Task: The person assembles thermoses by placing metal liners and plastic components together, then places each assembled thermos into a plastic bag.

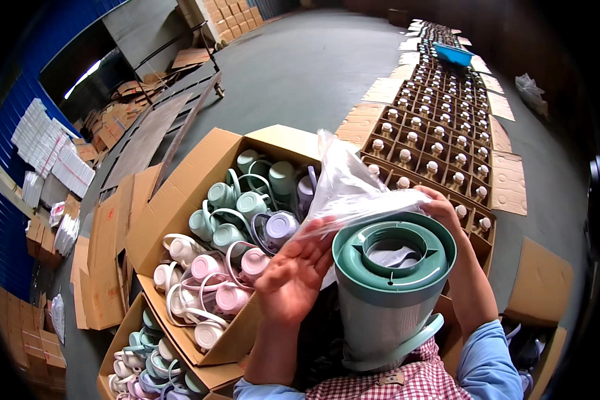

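A clear plastic bag (347, 183) stretches between my hands above a green-and-grey jug-like casing (392, 310). The casing stands upright against my lap, its green ringed end up with a round opening, a pale green handle at its lower side. My right hand (445, 212) is closed on the bag's edge at the casing's far right. On the left, my left hand (292, 277) has its palm turned up and fingers stretched out, touching the bag beside the casing's rim. Some translucent film shows inside the opening.
An open carton (180, 170) of handled plastic parts (228, 237) in green, pink, white and purple stands left; another carton (123, 347) is below it. Divided boxes of silver-topped bottles (433, 143) run far right, with a blue basin (453, 55) on them. Flattened cardboard (107, 250) leans left.
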### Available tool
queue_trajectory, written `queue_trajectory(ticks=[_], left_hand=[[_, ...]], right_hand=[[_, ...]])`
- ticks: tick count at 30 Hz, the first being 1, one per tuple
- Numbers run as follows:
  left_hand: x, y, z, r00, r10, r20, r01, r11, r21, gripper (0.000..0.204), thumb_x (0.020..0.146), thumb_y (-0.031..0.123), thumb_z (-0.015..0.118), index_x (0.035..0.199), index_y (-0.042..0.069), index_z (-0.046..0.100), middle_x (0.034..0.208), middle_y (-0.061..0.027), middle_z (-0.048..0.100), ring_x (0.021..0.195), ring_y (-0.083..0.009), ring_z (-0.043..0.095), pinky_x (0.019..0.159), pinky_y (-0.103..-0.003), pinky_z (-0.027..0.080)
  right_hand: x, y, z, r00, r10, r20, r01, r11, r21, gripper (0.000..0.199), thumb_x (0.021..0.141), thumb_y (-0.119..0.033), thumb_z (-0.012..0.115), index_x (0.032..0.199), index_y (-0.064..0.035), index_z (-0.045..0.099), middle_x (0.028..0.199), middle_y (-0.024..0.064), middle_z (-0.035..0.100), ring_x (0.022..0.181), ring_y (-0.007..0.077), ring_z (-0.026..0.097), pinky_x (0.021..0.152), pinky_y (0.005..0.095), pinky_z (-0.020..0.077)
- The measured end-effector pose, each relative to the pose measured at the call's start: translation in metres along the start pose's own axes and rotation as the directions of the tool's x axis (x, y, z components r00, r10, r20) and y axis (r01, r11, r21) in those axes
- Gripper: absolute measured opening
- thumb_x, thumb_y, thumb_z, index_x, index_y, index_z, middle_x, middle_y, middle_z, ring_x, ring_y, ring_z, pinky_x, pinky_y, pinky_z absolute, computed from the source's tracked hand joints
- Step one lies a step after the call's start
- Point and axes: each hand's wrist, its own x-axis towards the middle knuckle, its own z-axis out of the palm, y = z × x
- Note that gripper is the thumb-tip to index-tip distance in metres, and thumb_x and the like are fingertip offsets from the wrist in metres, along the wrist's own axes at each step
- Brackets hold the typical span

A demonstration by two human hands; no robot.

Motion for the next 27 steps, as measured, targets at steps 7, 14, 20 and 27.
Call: queue_trajectory(ticks=[7,14,20,27], left_hand=[[-0.048,-0.014,0.013,1.000,-0.004,-0.030,-0.003,0.972,-0.236,0.029,0.080,0.019,0.066,0.094,-0.007,0.065,0.107,-0.0202,0.063,0.080,-0.0182,0.063,0.042,-0.022,0.039],[-0.095,-0.025,-0.029,0.676,-0.565,-0.473,0.700,0.694,0.171,0.012,0.076,0.006,0.060,0.071,-0.005,0.065,0.064,-0.0117,0.063,0.044,-0.0157,0.055,0.040,-0.023,0.040],[-0.092,-0.040,-0.083,0.606,-0.611,-0.509,0.773,0.301,0.559,0.013,0.076,0.011,0.064,0.078,-0.001,0.070,0.063,-0.0103,0.066,0.048,-0.0152,0.060,0.044,-0.024,0.044],[-0.079,-0.070,-0.038,0.472,-0.750,-0.463,0.633,-0.078,0.770,0.022,0.076,0.004,0.064,0.097,-0.001,0.065,0.064,-0.0096,0.060,0.054,-0.0153,0.056,0.047,-0.031,0.047]], right_hand=[[-0.081,-0.030,0.027,0.715,-0.547,0.435,0.692,0.639,-0.335,0.015,0.070,-0.008,0.071,0.069,0.0010,0.059,0.063,0.0083,0.059,0.056,0.0172,0.057,0.047,0.0268,0.0431],[-0.136,-0.023,0.029,0.763,0.109,0.637,0.552,0.402,-0.731,0.009,0.071,-0.008,0.073,0.079,-0.0070,0.070,0.068,0.0051,0.063,0.063,0.0226,0.062,0.055,0.0318,0.0488],[-0.164,-0.011,0.039,0.811,0.274,0.517,0.443,0.289,-0.849,0.007,0.074,-0.009,0.070,0.081,-0.0108,0.070,0.072,0.0045,0.066,0.070,0.0218,0.064,0.063,0.0320,0.0500],[-0.191,0.001,0.042,0.798,0.409,0.442,0.381,0.226,-0.897,0.014,0.082,-0.019,0.065,0.092,-0.0100,0.070,0.078,0.0088,0.066,0.075,0.0261,0.064,0.069,0.0368,0.0512]])
